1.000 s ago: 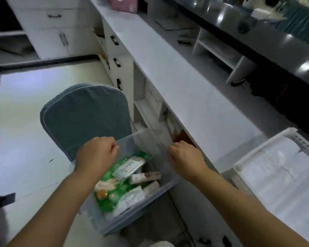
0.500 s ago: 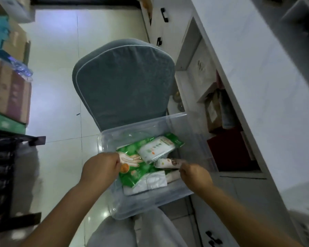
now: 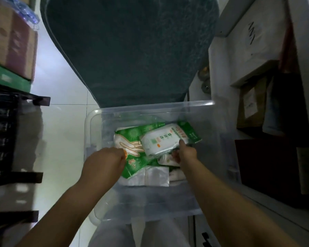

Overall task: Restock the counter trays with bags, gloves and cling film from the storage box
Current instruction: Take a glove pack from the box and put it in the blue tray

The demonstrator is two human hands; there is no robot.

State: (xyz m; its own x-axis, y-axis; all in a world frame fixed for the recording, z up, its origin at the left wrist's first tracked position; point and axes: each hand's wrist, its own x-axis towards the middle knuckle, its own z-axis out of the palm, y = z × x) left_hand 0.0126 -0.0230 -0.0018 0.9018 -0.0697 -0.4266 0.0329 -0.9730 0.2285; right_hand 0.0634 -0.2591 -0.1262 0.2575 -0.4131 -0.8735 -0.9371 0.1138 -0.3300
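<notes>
A clear plastic storage box [image 3: 95, 129] stands on a chair in front of me. Inside lie a green packet printed with a glove picture [image 3: 132, 139], a white-and-green packet [image 3: 159, 141] on top of it, a small roll [image 3: 166, 160] and folded clear bags [image 3: 150, 177]. My left hand [image 3: 103, 166] is inside the box with curled fingers touching the glove packet's left edge. My right hand [image 3: 186, 154] reaches in at the white-and-green packet's lower right corner, thumb on its edge and fingers under it.
A teal padded chair back [image 3: 128, 50] rises behind the box. Open white counter shelves on the right hold a brown package [image 3: 251, 104] and a dark box [image 3: 268, 166]. Cardboard boxes [image 3: 12, 41] sit on a dark rack at left. My legs show below.
The view has tilted down and closer to the box. Both hands went from the box rim down inside it, the right one reaching the white-and-green packet.
</notes>
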